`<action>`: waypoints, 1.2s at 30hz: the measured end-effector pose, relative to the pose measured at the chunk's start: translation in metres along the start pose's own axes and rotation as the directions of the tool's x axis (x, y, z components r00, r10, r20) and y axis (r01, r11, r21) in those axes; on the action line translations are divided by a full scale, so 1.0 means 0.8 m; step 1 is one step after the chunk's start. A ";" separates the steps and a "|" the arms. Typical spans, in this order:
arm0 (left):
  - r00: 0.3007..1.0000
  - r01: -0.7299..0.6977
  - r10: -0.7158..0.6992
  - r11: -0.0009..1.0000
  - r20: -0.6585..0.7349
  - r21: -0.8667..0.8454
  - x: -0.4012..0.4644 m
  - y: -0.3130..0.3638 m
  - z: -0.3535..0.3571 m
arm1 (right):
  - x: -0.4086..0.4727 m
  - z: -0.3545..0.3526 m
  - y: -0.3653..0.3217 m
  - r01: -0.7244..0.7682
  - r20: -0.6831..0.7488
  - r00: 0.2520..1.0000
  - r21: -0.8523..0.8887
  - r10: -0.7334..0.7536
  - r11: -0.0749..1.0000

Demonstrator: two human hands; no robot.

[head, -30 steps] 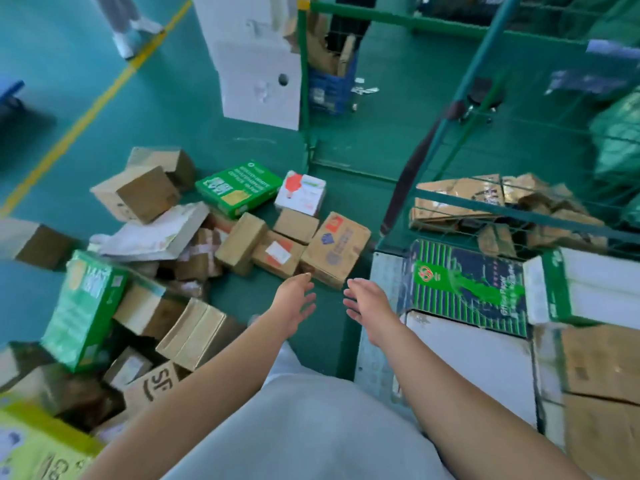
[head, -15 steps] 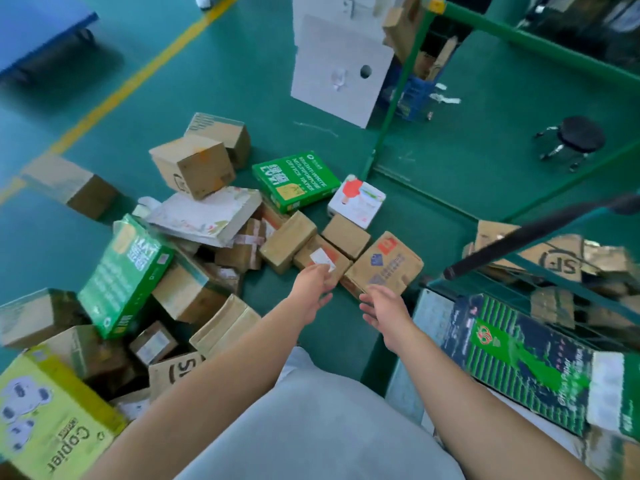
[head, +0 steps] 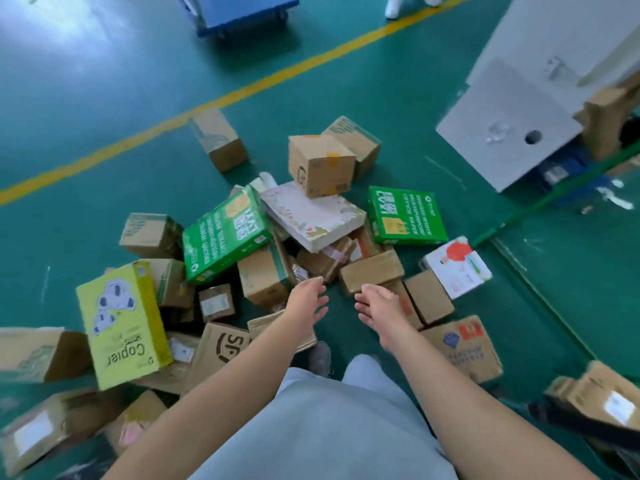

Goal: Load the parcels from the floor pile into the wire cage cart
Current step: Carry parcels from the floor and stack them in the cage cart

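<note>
On the green floor [head: 104, 150], a loose pile of parcels spreads before the person, seen from above. Left hand [head: 306, 301] and right hand [head: 379, 308]: both reach forward over the near middle of the pile, fingers straight and relaxed, holding nothing; whether either touches a box cannot be told. Just beyond the right hand lies a brown carton [head: 372, 271], with a smaller brown box [head: 429, 296] beside it to the right. Just beyond the left hand stands another brown box [head: 263, 275], tilted. Near left: a yellow copier-paper box [head: 121, 323], leaning among brown cartons; close to it a carton printed with a black logo [head: 221, 348], partly covered by the left forearm. Centre of pile: a green box with white lettering [head: 225, 233], tilted, touching a flat white box with a floral print [head: 311, 216]; a brown cube-shaped box [head: 322, 164] rests on the far edge of that white box. Right of these, a second green box [head: 405, 216] lies flat on the floor, and a white box with a red figure [head: 457, 266] lies near it. One brown box [head: 218, 138] stands apart, near a yellow floor line [head: 242, 91]. Far right: a green bar of the wire cage cart [head: 554, 199] crosses the view; the rest of the cart is largely out of frame. A large white panel with a round hole [head: 509, 133] leans at upper right; a blue trolley [head: 242, 12] stands at the top edge.
</note>
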State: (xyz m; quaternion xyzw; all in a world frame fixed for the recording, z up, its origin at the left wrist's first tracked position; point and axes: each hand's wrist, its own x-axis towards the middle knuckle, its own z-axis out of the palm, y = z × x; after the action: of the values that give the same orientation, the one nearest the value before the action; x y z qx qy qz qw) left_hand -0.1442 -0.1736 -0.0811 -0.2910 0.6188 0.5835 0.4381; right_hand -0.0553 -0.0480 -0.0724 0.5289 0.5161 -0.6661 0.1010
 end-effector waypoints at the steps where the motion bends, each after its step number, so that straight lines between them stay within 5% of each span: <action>1: 0.999 0.010 -0.011 0.999 -0.032 -0.046 0.004 0.004 -0.011 | 0.004 0.014 -0.010 -0.007 0.030 1.000 -0.029 0.008 1.000; 13: 0.967 0.015 -0.097 0.944 -0.235 -0.330 0.056 0.056 -0.039 | 0.079 0.092 -0.109 -0.050 0.211 0.972 -0.247 0.104 0.968; 26: 0.950 -0.097 -0.059 0.878 -0.307 -0.469 0.083 0.149 -0.014 | 0.160 0.153 -0.200 -0.018 0.313 0.934 -0.438 0.171 0.899; 36: 0.819 -0.175 -0.328 0.638 -0.470 -0.750 0.046 0.051 -0.099 | 0.150 0.229 -0.157 0.027 0.397 0.853 -0.683 0.339 0.730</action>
State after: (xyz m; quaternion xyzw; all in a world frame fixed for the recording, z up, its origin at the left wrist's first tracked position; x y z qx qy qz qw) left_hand -0.2121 -0.2396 -0.0995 -0.6352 0.3992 0.6546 0.0934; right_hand -0.3012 -0.0880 -0.1129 0.3106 0.6269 -0.5384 0.4698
